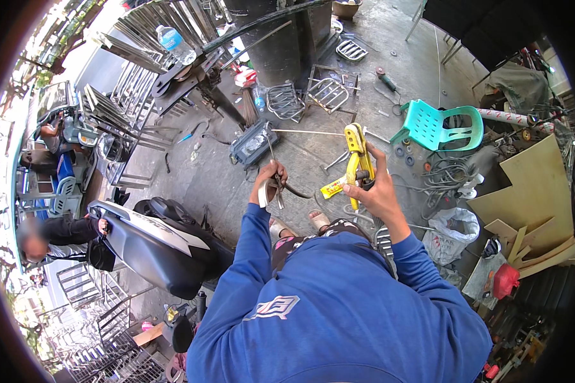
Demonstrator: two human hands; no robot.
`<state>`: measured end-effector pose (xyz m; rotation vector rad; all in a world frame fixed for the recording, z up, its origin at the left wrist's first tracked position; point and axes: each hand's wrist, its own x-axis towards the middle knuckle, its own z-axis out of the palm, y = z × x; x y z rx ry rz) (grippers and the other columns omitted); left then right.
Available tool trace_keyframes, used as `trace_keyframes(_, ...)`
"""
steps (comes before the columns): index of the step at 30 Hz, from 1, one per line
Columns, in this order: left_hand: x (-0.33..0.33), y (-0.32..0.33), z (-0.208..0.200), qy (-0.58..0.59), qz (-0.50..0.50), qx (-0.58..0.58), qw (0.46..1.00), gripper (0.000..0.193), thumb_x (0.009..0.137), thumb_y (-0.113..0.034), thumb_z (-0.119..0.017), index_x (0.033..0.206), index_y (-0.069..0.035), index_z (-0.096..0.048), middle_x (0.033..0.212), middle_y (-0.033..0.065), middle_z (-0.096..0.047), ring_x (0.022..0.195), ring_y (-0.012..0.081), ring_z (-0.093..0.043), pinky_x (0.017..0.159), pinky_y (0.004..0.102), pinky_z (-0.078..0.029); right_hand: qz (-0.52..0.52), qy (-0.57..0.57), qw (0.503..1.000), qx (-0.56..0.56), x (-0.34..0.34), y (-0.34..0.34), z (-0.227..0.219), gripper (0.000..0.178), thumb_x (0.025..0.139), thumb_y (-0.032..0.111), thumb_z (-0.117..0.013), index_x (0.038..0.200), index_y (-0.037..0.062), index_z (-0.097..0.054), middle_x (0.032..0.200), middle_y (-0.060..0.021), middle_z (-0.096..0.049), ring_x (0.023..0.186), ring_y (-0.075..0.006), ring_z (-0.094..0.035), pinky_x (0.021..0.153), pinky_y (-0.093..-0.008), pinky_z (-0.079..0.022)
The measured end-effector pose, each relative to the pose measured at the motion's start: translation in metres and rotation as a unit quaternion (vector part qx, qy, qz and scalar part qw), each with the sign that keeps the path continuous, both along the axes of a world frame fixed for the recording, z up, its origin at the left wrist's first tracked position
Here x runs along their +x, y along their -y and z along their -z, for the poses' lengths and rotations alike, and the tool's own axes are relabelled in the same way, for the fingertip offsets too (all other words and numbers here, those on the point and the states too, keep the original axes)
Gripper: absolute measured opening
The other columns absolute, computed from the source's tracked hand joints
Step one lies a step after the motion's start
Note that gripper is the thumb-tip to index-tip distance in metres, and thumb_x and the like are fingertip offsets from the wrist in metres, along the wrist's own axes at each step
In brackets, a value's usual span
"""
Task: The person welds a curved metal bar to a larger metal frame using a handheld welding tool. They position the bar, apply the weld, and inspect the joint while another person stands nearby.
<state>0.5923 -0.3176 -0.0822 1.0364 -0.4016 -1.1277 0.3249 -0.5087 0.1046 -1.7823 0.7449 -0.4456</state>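
My left hand (269, 182) is closed around a flat, pale metal strip (264, 193) and a thin rod that sticks up past the fingers; a dark curved strap or cable trails from it to the right. In my right hand (380, 191), the fingers wrap round a yellow tool (352, 143) with dark round holes in its upper head and a handle below. Its exact kind I cannot make out. Next to my right thumb shows a small yellow packet (332, 187) with red print; whether it is held or lies beyond is unclear. The hands are apart.
A grey box (253, 143) sits on the floor ahead, with metal racks (328, 95) beyond. To the right are a green plastic chair (437, 126), coiled cables (452, 182) and a white sack (452, 233). A motor scooter (150, 249) stands at left, near a seated person (64, 236).
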Motion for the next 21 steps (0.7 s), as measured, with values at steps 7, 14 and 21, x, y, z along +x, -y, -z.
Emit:
trace_keyframes(7, -0.0066, -0.0007, -0.0041, 0.02, -0.049, 0.028, 0.998, 0.046, 0.109, -0.051, -0.05, 0.089, -0.01, -0.054, 0.073, 0.0037, -0.056, 0.065, 0.0138, -0.053, 0.058, 0.0292, -0.045, 0.009, 0.067, 0.992, 0.109, -0.0024, 0.0082, 0.003, 0.095, 0.075, 0.012, -0.082, 0.157, 0.0131, -0.033, 0.119, -0.0114, -0.068, 0.1, -0.0192, -0.07, 0.083, -0.0322, -0.058)
trace_keyframes(14, -0.002, 0.001, -0.0048, -0.044, -0.031, 0.0, 0.999, 0.044, 0.108, -0.05, -0.053, 0.09, -0.01, -0.055, 0.075, 0.0031, -0.057, 0.066, 0.0131, -0.053, 0.058, 0.0291, -0.045, -0.007, 0.048, 0.993, 0.104, 0.0017, 0.0075, -0.0001, 0.098, 0.077, 0.014, -0.088, 0.157, 0.0153, -0.032, 0.136, -0.0143, -0.058, 0.105, -0.022, -0.071, 0.082, -0.0354, -0.061)
trace_keyframes(21, -0.0009, 0.0025, -0.001, 0.038, -0.037, -0.002, 0.999, 0.047, 0.107, -0.055, -0.054, 0.093, -0.01, -0.058, 0.079, 0.0004, -0.057, 0.068, 0.0108, -0.053, 0.059, 0.0281, -0.044, -0.017, 0.054, 0.993, 0.101, 0.0041, 0.01, 0.001, 0.099, 0.078, 0.017, -0.087, 0.158, 0.0156, -0.029, 0.126, -0.0169, -0.066, 0.102, -0.0254, -0.074, 0.083, -0.0382, -0.062)
